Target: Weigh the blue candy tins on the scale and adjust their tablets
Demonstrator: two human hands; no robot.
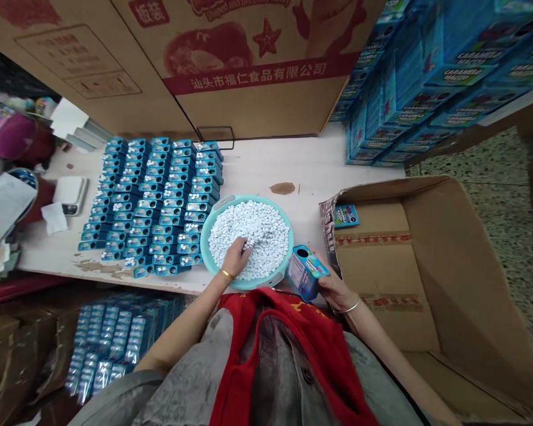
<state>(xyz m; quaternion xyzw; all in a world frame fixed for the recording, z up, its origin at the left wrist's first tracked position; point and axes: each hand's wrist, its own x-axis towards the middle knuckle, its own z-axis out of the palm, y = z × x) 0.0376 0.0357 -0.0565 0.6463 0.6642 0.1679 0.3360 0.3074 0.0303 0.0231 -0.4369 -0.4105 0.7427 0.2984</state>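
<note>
My left hand (236, 257), with a gold bangle at the wrist, rests in a heap of small white candies (254, 234). The heap fills a round teal basin (247, 200), and my fingers are buried among the candies, so their grip is hidden. My right hand (333, 290) holds a blue printed tin (307, 272) at the basin's right side, tilted with its top toward the basin. To the left of the basin, several rows of closed blue tins (151, 201) stand tightly packed on a white table (293, 160).
Open cardboard carton (382, 284) lies to the right, holding a small blue package (347, 216). Stacked blue cartons (408, 89) stand at back right. Large brown cartons (257, 77) rise behind the table. Packed blue trays (111, 343) lie at lower left; a white device (71, 195) sits at left.
</note>
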